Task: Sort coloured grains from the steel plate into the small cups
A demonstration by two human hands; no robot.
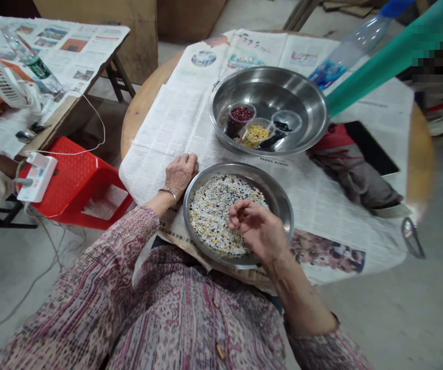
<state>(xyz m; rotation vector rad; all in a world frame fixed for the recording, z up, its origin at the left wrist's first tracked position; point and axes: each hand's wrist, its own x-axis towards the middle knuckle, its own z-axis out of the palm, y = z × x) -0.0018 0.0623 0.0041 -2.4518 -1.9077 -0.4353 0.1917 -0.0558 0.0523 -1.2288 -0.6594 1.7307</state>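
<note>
A steel bowl (281, 203) at the table's near edge holds mixed grains (213, 213), mostly white with yellow and dark red bits. Over its right side hovers my right hand (262, 226), fingers curled together in a pinch; whatever they hold is too small to make out. My left hand (180, 173), with a bracelet at the wrist, lies flat on the newspaper against the bowl's left rim. Behind stands a larger steel basin (306, 100) with a clear cup of red beans (242, 114), one of yellow beans (255, 136) and one with black beans (282, 125).
Newspaper (167, 128) covers the round table. At right lie a grey and red cloth item (348, 164) and a dark tablet (373, 149). A large bottle (344, 54) stands behind the basin. Left are a red stool (78, 180), a power strip (38, 177) and a fan (3, 79).
</note>
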